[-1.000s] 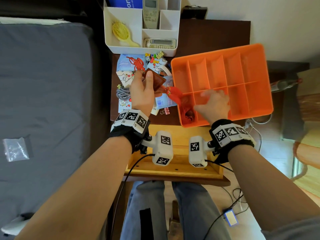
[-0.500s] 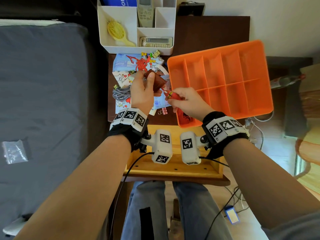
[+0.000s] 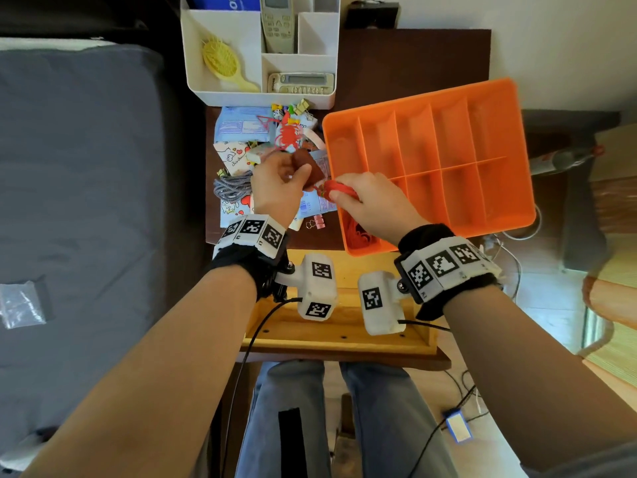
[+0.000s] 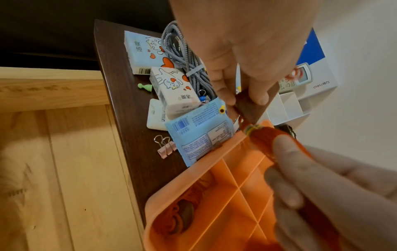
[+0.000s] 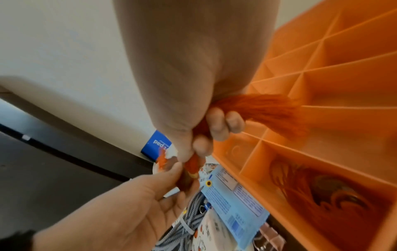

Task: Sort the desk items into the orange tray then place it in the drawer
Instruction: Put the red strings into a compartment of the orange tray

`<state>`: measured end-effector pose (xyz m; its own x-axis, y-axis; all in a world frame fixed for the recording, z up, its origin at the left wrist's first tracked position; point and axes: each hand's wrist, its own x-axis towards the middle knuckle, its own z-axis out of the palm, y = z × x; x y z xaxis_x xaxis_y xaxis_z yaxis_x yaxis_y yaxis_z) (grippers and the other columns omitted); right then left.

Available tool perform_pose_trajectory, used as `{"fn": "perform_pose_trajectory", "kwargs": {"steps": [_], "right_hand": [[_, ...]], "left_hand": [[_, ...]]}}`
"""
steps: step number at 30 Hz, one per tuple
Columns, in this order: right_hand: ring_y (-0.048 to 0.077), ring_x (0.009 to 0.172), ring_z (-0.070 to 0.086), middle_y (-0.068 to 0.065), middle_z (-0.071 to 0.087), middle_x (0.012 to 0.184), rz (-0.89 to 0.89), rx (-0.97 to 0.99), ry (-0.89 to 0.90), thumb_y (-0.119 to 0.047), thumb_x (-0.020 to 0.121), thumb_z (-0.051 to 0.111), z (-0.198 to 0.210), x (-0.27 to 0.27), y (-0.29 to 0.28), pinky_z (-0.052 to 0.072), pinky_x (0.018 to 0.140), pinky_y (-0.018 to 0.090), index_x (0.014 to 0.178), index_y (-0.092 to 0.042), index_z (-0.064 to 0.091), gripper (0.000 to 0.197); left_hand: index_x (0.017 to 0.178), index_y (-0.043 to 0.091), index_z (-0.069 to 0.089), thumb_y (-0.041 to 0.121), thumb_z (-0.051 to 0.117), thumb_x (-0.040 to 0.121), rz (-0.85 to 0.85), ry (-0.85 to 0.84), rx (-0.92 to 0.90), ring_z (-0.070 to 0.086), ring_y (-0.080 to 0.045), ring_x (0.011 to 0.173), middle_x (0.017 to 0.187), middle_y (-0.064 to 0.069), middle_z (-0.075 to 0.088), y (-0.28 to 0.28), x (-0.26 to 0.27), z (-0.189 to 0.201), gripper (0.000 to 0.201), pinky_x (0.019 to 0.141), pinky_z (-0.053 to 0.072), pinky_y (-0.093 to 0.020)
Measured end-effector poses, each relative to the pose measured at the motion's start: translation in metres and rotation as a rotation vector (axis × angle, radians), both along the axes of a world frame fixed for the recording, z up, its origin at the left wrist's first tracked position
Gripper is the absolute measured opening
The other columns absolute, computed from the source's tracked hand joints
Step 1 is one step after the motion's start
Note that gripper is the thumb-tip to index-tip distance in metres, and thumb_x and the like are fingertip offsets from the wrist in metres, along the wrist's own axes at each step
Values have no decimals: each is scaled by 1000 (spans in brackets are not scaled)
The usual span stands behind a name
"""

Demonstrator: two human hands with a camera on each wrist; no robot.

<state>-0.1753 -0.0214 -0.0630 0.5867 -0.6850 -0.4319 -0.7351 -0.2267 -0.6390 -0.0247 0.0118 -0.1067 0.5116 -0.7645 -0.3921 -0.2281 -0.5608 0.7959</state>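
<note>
Left hand (image 3: 275, 188) pinches a brown wooden pendant (image 3: 305, 163); right hand (image 3: 375, 205) grips its red tassel (image 5: 264, 108) over the orange compartmented plastic tray's (image 3: 517, 188) near-left corner.

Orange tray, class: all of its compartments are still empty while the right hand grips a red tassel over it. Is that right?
Not quite. The head view shows the orange tray already holds a red tasselled item in its near-left corner compartment; the other visible compartments look empty. The right hand does grip a red tassel.
</note>
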Motion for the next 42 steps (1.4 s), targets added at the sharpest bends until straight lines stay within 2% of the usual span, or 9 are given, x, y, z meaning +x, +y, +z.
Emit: {"fn": "perform_pose_trajectory", "kwargs": {"steps": [3,7,10,18,23,28,31,37,42], "right_hand": [[24,120,51,6,58,130,30,-125,-2,-25,100,39,7,0,-7,39,92,33,131,-15,53,35],[25,110,55,7,57,120,-5,-222,-95,-19,99,40,3,1,-13,39,83,32,126,-16,56,32],[24,108,56,8,58,119,-100,-206,-115,-19,97,42,-5,-1,-17,44,89,36,119,-16,61,29],[11,92,49,4,60,96,-365,-120,-264,-11,94,50,-19,-11,-21,33,84,19,101,-3,68,21],[4,54,34,-4,38,59,-392,143,-209,-20,99,43,-28,-18,-19,26,59,27,61,-14,46,39],[1,43,44,-2,48,61,-583,503,-222,-29,102,36,-29,-22,-16,34,42,11,74,-13,54,37],[8,53,55,1,59,66,-779,626,-336,-25,100,42,-29,-21,-14,45,49,21,80,-16,60,29],[14,59,66,9,67,74,-979,882,-583,-10,96,49,-40,-25,-10,52,50,22,116,8,57,28],[22,77,62,11,68,83,-924,856,-592,-6,96,44,-42,-26,-3,52,69,32,100,-2,65,22]], "left_hand": [[94,-1,66,14,69,82,-69,54,25,63,-3,54,79,-13,70,4,-3,0,20,70,56,-32],[97,0,67,8,66,84,-186,184,21,59,1,45,68,-2,64,3,-8,5,15,48,48,-13],[104,-1,64,-3,61,84,-290,266,-29,59,4,45,70,1,62,-1,-13,14,20,47,43,-8],[107,7,63,-3,58,86,-474,286,-24,61,5,53,56,24,65,-3,-17,7,23,53,47,-9],[106,16,63,0,58,87,-543,278,1,59,-24,72,69,13,68,1,-18,0,26,74,52,-36],[101,6,68,0,61,85,-556,253,-24,56,11,65,79,10,61,1,-20,-2,19,72,45,-7],[102,2,68,1,61,86,-520,269,-12,57,11,66,78,12,63,-1,-22,-4,18,74,46,-9],[110,-1,63,-3,61,84,-426,331,-26,60,6,55,58,22,67,-2,-24,-5,26,60,49,-10],[99,15,68,4,63,85,-366,298,-5,47,-3,43,53,19,64,-3,-22,-8,19,45,42,-18]]}}
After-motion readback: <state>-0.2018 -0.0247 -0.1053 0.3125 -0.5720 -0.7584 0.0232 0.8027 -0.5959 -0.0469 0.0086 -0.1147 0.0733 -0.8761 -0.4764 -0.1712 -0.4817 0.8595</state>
